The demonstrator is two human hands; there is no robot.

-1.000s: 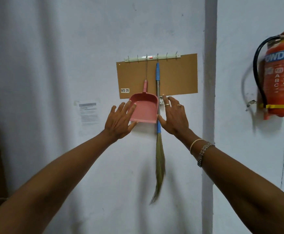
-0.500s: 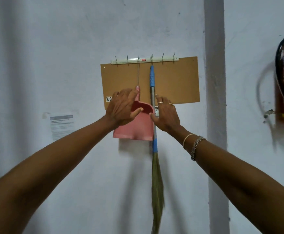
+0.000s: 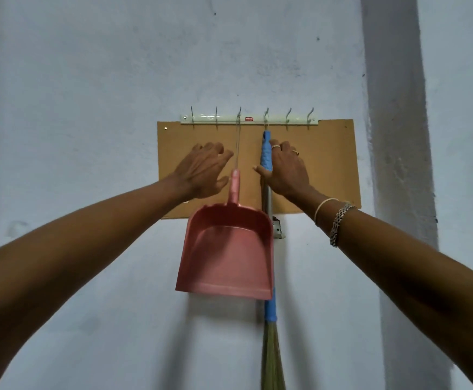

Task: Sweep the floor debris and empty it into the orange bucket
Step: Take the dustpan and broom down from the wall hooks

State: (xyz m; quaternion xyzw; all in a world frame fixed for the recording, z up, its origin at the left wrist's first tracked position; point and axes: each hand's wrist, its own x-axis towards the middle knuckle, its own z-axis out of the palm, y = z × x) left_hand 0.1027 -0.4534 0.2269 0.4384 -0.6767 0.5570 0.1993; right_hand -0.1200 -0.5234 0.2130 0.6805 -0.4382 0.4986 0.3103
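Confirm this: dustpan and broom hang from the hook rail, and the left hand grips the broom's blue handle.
Wrong hand: head view shows the right hand gripping the broom by its blue handle; the left hand hovers beside the dustpan, holding nothing.

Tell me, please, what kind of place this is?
Probably a cleaning-tool station in a workplace or utility room, though I cannot be sure. A hook rail is fixed on a brown board on a plain painted wall, and a pink dustpan and a broom hang from it.
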